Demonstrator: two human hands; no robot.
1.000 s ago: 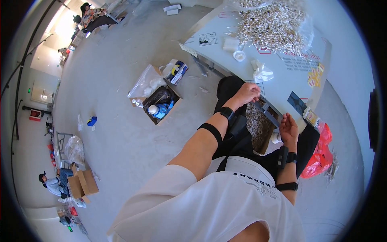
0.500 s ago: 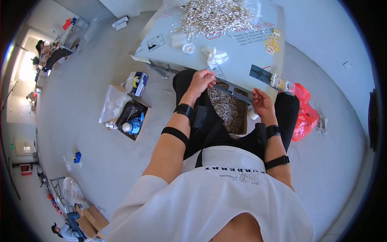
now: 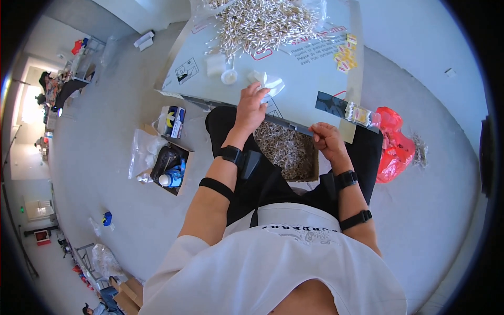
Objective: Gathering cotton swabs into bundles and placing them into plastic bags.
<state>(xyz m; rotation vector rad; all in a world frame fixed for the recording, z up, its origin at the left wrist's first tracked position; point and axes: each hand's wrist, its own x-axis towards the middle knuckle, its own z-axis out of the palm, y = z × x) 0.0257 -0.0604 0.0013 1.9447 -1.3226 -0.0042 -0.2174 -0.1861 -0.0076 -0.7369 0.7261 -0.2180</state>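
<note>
My left hand [image 3: 251, 107] reaches over the near part of the table, fingers stretched forward and slightly apart, their tips touching a small crumpled heap of clear plastic bags [image 3: 274, 84]. My right hand [image 3: 328, 140] is at the table's near edge, its thumb and fingers pinched together; anything between them is too small to make out. Just beyond it lies a clear pack of cotton swabs [image 3: 359, 114] beside a dark printed card [image 3: 331, 103]. A big loose pile of cotton swabs [image 3: 268, 26] covers the far part of the table. Left of the bags sits a small round white container [image 3: 229, 77].
Between my knees stands a carton [image 3: 314, 170] full of loose swabs. Yellow labels [image 3: 345, 55] lie on the table's right side. A red plastic bag [image 3: 391, 149] is on the floor at right. On the left floor is an open box [image 3: 181, 181] with a blue bottle.
My left hand has moved forward onto the clear bags, whose shape has shifted. My right hand's fingers have curled into a pinch near the edge. The whole view has swung slightly.
</note>
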